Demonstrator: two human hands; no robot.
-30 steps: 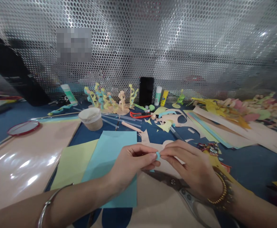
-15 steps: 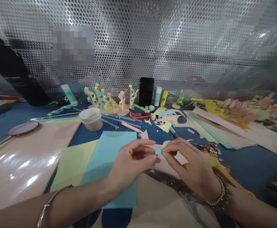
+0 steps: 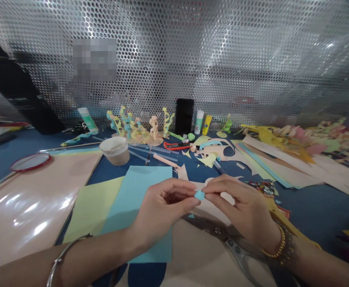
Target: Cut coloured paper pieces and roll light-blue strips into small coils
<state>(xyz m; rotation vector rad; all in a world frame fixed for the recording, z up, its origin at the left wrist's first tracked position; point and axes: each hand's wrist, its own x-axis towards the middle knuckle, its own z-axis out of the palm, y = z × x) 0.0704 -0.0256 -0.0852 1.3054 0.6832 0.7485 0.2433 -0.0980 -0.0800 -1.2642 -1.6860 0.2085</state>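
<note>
A small piece of light blue paper (image 3: 199, 195) is pinched between my two hands above the table. My left hand (image 3: 165, 205) grips its left side with thumb and fingertips. From the right, my right hand (image 3: 241, 205) pinches the opposite side. Below my hands lie dark-bladed scissors (image 3: 217, 230) with grey handles, resting on pinkish paper (image 3: 198, 255) and partly hidden by my right hand and wrist. A light blue sheet (image 3: 150, 179) lies under my left forearm, overlapping a pale green sheet (image 3: 95, 203).
Behind are a paper tub (image 3: 115, 151), an orange cutter (image 3: 176, 146), curled paper figures (image 3: 132, 125), a black phone (image 3: 184, 116) and glue sticks (image 3: 206, 124). Paper scraps (image 3: 213, 151) and stacked sheets (image 3: 282, 163) lie to the right. A perforated metal panel (image 3: 156, 52) stands at the back.
My left fingers have closed in on the blue paper, which now looks more angular and sits slightly lower. My right hand still pinches it.
</note>
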